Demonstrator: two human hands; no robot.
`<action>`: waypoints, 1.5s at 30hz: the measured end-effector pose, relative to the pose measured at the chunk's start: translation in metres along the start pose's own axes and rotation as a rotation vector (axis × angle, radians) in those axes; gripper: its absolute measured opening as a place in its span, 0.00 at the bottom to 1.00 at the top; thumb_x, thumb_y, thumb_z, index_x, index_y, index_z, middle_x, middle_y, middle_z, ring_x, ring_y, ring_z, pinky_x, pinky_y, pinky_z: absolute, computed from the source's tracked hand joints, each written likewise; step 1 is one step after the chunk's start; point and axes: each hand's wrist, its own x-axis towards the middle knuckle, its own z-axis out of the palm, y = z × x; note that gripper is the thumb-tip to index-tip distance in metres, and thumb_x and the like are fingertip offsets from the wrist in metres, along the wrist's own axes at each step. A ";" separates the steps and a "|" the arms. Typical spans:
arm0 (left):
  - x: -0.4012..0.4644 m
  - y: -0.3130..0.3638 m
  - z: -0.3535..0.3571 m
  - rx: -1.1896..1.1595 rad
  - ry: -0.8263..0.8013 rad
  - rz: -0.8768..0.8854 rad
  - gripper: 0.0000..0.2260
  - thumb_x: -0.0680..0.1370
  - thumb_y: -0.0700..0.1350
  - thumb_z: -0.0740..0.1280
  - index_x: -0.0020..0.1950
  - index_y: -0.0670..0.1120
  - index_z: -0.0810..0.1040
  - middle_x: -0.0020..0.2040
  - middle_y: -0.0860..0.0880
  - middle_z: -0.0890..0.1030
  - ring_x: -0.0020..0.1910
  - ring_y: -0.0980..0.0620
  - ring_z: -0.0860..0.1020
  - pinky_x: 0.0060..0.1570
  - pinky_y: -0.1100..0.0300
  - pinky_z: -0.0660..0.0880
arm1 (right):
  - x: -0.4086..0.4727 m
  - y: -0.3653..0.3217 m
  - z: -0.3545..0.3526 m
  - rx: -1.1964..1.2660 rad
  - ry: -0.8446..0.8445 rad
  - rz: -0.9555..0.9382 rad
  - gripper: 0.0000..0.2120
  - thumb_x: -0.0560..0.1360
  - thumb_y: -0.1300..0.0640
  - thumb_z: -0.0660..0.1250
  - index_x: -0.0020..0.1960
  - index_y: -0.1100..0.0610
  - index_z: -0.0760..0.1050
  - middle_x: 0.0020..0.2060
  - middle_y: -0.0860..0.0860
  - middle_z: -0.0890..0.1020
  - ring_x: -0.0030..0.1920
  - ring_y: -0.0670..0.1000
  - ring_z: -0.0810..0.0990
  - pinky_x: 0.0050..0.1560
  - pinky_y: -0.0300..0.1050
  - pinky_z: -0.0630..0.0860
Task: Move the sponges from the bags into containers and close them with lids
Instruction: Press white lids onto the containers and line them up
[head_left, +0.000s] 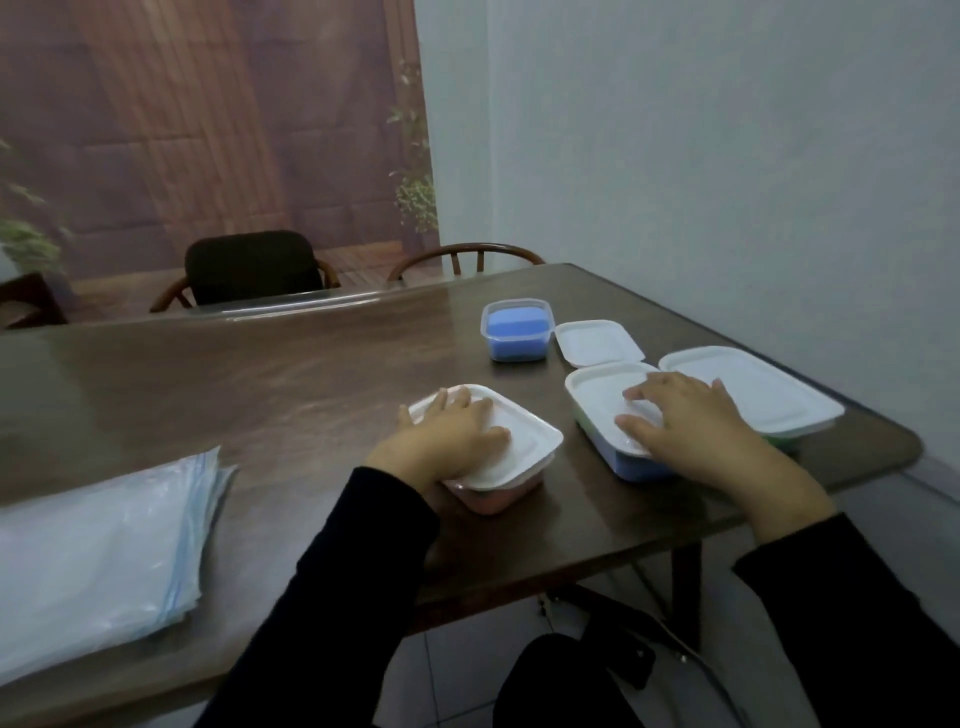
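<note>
My left hand (441, 439) lies flat on the white lid of a container with a pink sponge (498, 493) near the table's front edge. My right hand (691, 421) presses with spread fingers on the white lid of a container with a blue sponge (618, 457). Behind it to the right stands a larger container (769, 400) with its white lid on. Farther back, an uncovered small container (516, 330) holds a blue sponge, and its loose white lid (597, 343) lies beside it on the right.
A stack of flat clear plastic bags (98, 561) lies at the left front of the brown table (260, 395). Two chairs (254, 267) stand behind the table. A wall is close on the right. A dark bag (571, 675) sits on the floor below.
</note>
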 end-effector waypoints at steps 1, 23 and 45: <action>0.003 0.006 -0.002 0.006 0.003 0.028 0.23 0.80 0.54 0.51 0.75 0.52 0.56 0.78 0.52 0.50 0.77 0.50 0.46 0.71 0.36 0.42 | 0.000 0.005 0.001 -0.007 -0.010 0.011 0.20 0.78 0.45 0.58 0.68 0.48 0.68 0.70 0.49 0.67 0.71 0.52 0.63 0.73 0.56 0.50; 0.034 0.030 -0.027 -0.411 0.110 0.241 0.21 0.79 0.55 0.61 0.71 0.50 0.67 0.70 0.50 0.71 0.66 0.50 0.71 0.66 0.57 0.65 | 0.037 0.012 -0.040 0.188 -0.045 -0.006 0.19 0.79 0.53 0.59 0.70 0.52 0.67 0.69 0.51 0.69 0.66 0.53 0.71 0.64 0.46 0.66; 0.181 0.019 -0.029 -0.989 0.041 -0.297 0.20 0.81 0.51 0.57 0.66 0.38 0.67 0.38 0.42 0.78 0.32 0.49 0.76 0.26 0.60 0.72 | 0.192 0.050 0.001 0.008 -0.209 0.281 0.12 0.76 0.58 0.62 0.34 0.59 0.70 0.32 0.52 0.75 0.41 0.55 0.75 0.31 0.39 0.64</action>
